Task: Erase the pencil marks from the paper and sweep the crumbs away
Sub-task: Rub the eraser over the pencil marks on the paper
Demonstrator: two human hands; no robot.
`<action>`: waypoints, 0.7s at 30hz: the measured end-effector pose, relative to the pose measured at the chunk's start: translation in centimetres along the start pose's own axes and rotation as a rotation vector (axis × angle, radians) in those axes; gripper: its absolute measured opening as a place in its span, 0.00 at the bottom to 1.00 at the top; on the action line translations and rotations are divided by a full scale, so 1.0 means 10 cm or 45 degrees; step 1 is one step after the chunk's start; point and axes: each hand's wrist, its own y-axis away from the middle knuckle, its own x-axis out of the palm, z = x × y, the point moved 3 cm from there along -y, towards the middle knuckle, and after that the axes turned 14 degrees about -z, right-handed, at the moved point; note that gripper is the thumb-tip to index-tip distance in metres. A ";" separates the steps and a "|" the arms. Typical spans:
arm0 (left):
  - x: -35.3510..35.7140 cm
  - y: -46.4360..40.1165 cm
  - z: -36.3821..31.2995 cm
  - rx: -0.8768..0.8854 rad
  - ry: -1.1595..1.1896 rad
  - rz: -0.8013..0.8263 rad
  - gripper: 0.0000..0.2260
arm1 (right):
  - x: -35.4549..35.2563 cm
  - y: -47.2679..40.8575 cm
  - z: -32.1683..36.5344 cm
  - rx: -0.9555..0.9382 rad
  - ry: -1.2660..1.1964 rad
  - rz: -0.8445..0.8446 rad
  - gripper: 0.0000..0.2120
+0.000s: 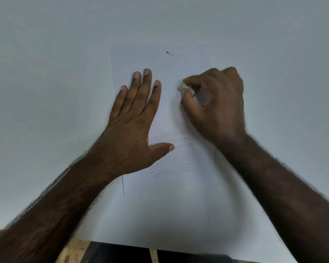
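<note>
A smooth, pale grey-white tabletop [46, 73] fills nearly the whole view. Along its near edge, a strip of speckled tan floor [74, 251] shows at lower left, beside dark blue trouser fabric [122, 255] of the seated person's lap.

Paper [179, 196]: white sheet, flat on the white table [46, 73], reaching its near edge. Pencil marks [171, 168]: faint grey strokes mid-sheet; one short dark mark [170, 53] near the far edge. Eraser [184, 88]: small, white, tip on the paper.
</note>
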 end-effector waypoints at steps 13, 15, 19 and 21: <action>0.01 0.12 -0.08 0.005 0.090 -0.129 0.45 | -0.01 0.11 -0.06 0.175 -0.154 0.001 0.06; 0.04 0.14 -0.10 -0.028 0.094 -0.134 0.46 | 0.00 0.09 -0.02 0.176 -0.163 0.006 0.07; 0.09 0.16 -0.06 -0.017 0.056 -0.127 0.48 | -0.06 0.16 0.05 0.175 -0.175 0.007 0.06; 0.09 0.17 -0.06 -0.009 0.041 -0.135 0.49 | -0.14 0.27 0.11 0.136 -0.191 0.032 0.04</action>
